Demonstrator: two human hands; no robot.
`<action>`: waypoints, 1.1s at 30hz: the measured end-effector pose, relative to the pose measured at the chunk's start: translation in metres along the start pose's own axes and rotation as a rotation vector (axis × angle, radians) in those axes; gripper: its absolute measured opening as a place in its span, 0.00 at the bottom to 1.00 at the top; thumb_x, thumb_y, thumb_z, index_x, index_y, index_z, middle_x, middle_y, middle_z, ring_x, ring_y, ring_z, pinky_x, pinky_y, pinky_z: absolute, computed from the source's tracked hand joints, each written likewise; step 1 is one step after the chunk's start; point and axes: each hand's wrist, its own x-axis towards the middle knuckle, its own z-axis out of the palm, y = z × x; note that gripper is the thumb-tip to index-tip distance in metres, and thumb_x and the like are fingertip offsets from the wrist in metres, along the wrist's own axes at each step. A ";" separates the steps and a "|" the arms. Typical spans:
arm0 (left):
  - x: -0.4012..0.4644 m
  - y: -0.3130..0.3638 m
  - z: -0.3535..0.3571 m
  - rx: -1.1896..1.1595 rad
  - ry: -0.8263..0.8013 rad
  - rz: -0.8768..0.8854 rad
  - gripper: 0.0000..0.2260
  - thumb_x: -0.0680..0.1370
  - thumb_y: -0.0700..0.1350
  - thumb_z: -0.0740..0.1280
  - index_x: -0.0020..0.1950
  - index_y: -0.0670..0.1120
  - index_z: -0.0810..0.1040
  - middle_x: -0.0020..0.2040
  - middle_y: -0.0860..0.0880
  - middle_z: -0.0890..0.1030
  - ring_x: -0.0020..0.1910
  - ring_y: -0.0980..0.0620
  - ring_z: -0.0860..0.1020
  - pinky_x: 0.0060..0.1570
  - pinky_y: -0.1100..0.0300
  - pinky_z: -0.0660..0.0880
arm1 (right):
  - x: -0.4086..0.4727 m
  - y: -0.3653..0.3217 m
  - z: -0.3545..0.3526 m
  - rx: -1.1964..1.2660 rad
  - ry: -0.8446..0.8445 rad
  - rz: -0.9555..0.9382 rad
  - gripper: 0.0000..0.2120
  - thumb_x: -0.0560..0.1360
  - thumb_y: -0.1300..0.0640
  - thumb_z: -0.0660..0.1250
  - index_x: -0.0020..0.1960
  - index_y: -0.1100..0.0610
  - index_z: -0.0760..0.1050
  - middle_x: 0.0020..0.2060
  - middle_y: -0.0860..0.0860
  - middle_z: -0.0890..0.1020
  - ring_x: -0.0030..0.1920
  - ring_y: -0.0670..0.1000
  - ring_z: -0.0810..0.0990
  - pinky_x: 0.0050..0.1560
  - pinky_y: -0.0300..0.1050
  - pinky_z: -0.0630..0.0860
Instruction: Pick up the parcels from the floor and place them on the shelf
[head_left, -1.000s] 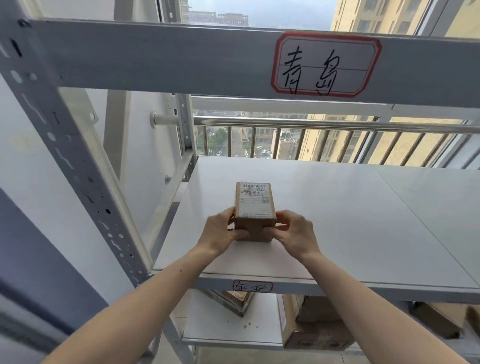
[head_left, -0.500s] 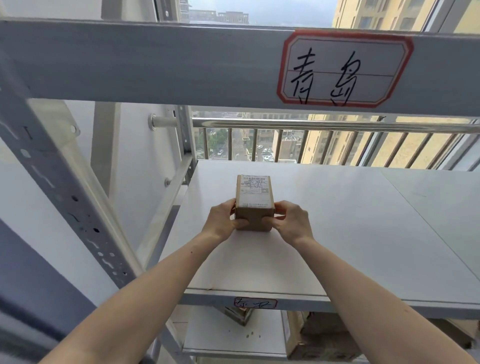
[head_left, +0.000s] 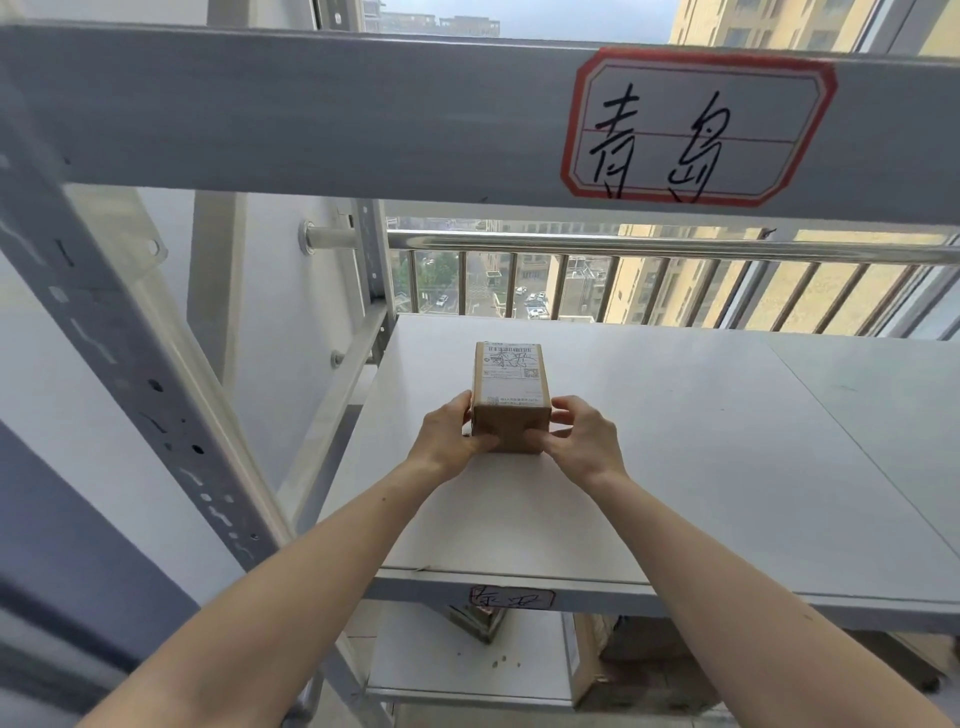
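Observation:
A small brown cardboard parcel (head_left: 511, 397) with a white shipping label on top rests on the white shelf board (head_left: 701, 467), toward its left half. My left hand (head_left: 451, 435) grips the parcel's left side with the thumb on its near face. On the other side, my right hand (head_left: 581, 436) holds it the same way. Both arms reach in from below over the shelf's front edge.
A grey upper beam (head_left: 311, 114) with a red-bordered handwritten label (head_left: 696, 127) crosses overhead. A perforated upright (head_left: 130, 364) stands at the left. Cardboard boxes (head_left: 639, 670) sit on the lower shelf. Behind the shelf are a window railing (head_left: 675, 254) and buildings.
Both hands have pushed the parcel a little farther back on the shelf board, and the view has moved closer to the shelf.

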 end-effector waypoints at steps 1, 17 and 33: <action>-0.001 -0.001 0.000 0.004 0.004 -0.010 0.22 0.71 0.41 0.75 0.64 0.46 0.76 0.62 0.47 0.82 0.64 0.49 0.78 0.63 0.50 0.76 | -0.002 0.001 0.000 0.003 0.002 0.008 0.31 0.69 0.50 0.76 0.69 0.55 0.73 0.59 0.52 0.83 0.50 0.52 0.85 0.57 0.52 0.80; -0.046 0.005 0.004 -0.091 0.249 -0.106 0.22 0.78 0.46 0.69 0.71 0.40 0.72 0.68 0.43 0.77 0.64 0.47 0.78 0.60 0.59 0.72 | -0.050 -0.002 0.015 0.032 0.253 0.014 0.10 0.76 0.51 0.70 0.51 0.54 0.73 0.41 0.48 0.80 0.44 0.53 0.82 0.44 0.46 0.74; -0.154 0.009 -0.001 -0.220 0.696 -0.168 0.13 0.81 0.46 0.65 0.62 0.42 0.79 0.57 0.48 0.83 0.53 0.55 0.78 0.51 0.66 0.72 | -0.121 -0.042 0.067 0.285 0.011 -0.259 0.06 0.82 0.52 0.58 0.49 0.50 0.71 0.41 0.52 0.83 0.39 0.54 0.83 0.46 0.56 0.80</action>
